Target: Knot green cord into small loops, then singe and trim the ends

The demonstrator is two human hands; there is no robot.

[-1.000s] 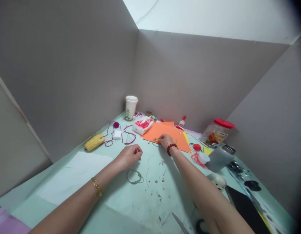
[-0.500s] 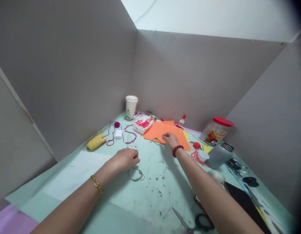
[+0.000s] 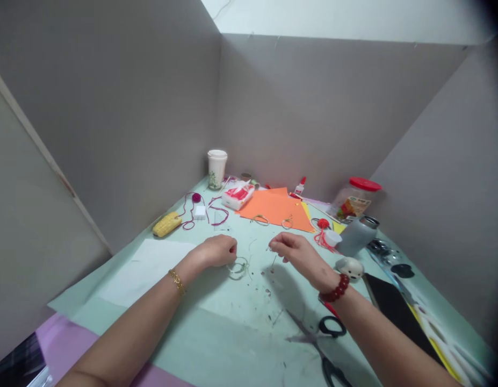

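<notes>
Now our right hand [image 3: 295, 251] has drawn back from the orange paper [image 3: 268, 204], fingertips narrowed, leaving the far right loop [image 3: 287, 228] free; our left hand [image 3: 220, 251] curls beside the near loop [image 3: 237, 278]. We cannot tell whether either holds anything.

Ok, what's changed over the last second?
The right hand has drawn back off the orange paper, toward the wearer; a second cord loop now shows there. Whether that hand holds anything is unclear. The left hand has come closer to the nearer green loop. Corn, white cup and tissue pack stayed put.
</notes>
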